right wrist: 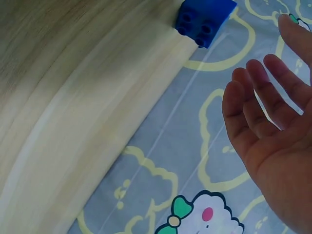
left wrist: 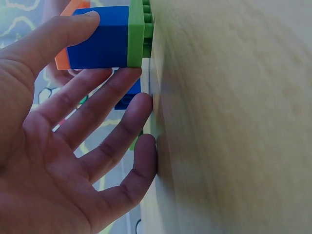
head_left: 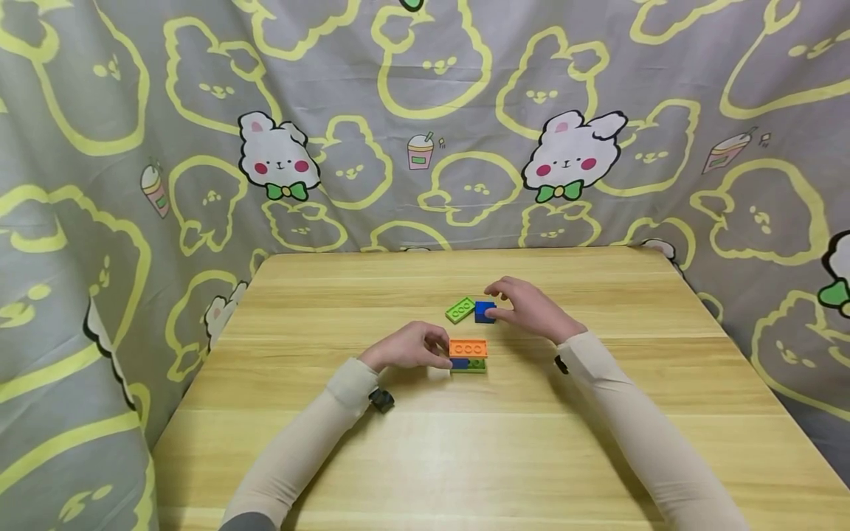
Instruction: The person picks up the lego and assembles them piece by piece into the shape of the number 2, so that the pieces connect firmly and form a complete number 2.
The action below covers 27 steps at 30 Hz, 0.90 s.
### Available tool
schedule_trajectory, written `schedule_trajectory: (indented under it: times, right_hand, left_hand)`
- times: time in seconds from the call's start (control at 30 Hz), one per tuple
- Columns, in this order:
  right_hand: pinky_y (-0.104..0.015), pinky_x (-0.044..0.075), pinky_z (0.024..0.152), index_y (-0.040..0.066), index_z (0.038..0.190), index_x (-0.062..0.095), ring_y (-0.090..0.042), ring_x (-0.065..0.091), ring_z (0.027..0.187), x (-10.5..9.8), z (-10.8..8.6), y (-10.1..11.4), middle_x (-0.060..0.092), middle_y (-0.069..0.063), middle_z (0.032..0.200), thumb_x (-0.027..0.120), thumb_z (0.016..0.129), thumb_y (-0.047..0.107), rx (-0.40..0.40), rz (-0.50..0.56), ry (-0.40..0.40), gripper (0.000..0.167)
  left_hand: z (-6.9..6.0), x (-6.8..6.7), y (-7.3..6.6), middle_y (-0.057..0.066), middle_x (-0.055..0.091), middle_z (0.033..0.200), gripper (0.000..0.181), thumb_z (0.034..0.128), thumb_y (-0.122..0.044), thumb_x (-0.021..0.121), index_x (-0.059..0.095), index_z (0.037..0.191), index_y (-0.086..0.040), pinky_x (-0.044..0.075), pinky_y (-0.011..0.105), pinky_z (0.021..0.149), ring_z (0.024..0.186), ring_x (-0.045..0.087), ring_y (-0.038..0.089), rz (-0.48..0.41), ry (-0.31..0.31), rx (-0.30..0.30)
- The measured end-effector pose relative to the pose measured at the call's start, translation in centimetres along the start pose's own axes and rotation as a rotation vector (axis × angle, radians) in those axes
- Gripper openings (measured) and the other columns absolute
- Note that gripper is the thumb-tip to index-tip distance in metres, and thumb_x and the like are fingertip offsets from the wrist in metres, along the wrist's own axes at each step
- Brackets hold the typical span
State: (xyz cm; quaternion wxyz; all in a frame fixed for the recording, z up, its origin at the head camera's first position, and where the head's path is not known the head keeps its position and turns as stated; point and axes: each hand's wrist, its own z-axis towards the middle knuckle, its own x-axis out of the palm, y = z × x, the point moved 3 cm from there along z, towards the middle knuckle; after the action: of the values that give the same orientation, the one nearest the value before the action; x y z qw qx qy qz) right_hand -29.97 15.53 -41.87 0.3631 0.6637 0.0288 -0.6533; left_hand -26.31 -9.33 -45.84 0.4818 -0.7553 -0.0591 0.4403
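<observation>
My left hand [head_left: 410, 346] pinches a small stack of toy building bricks by its left end, with the thumb on the blue brick [left wrist: 107, 39]. An orange brick [head_left: 468, 349] tops the stack, its hollow underside facing up; a green brick [left wrist: 136, 36] forms the bottom, studs against the table. My right hand [head_left: 529, 308] hovers around a separate blue brick [head_left: 483, 313], fingers spread. In the right wrist view a gap shows between that hand [right wrist: 278, 117] and the studded blue brick [right wrist: 207, 19]. Touching or nearly touching this brick on its left is a loose green brick [head_left: 460, 310], hollow side up.
The bricks are on a light wooden table [head_left: 425, 457]. A grey curtain [head_left: 358, 88] with yellow outlines and rabbit prints hangs behind the table and along its sides. Each wrist carries a small dark camera [head_left: 381, 400].
</observation>
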Motion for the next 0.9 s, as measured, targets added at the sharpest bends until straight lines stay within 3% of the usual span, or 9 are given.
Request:
schedule_trajectory:
  times: [0.6,0.9]
  right_hand:
    - [-0.05,0.052,0.097,0.0,0.133,0.062,-0.034,0.062,0.114,1.4,1.3,-0.8,0.064,-0.017,0.128,0.082,0.089,0.027,0.03,-0.007,0.019,0.055]
    - [-0.049,0.053,0.096,-0.001,0.129,0.064,-0.033,0.064,0.111,2.0,1.5,-0.9,0.066,-0.017,0.121,0.082,0.09,0.025,0.02,-0.028,0.047,0.05]
  left_hand:
    - [0.1,-0.1,-0.1,-0.008,0.074,0.1,0.017,0.089,-0.026,0.082,0.073,0.1,-0.017,0.053,0.026,0.078,0.086,0.067,0.01,-0.002,-0.002,0.003]
    - [-0.1,0.0,-0.1,-0.008,0.074,0.099,0.016,0.0886,-0.025,0.082,0.073,0.099,-0.017,0.052,0.026,0.077,0.085,0.066,0.01,0.004,-0.009,0.012]
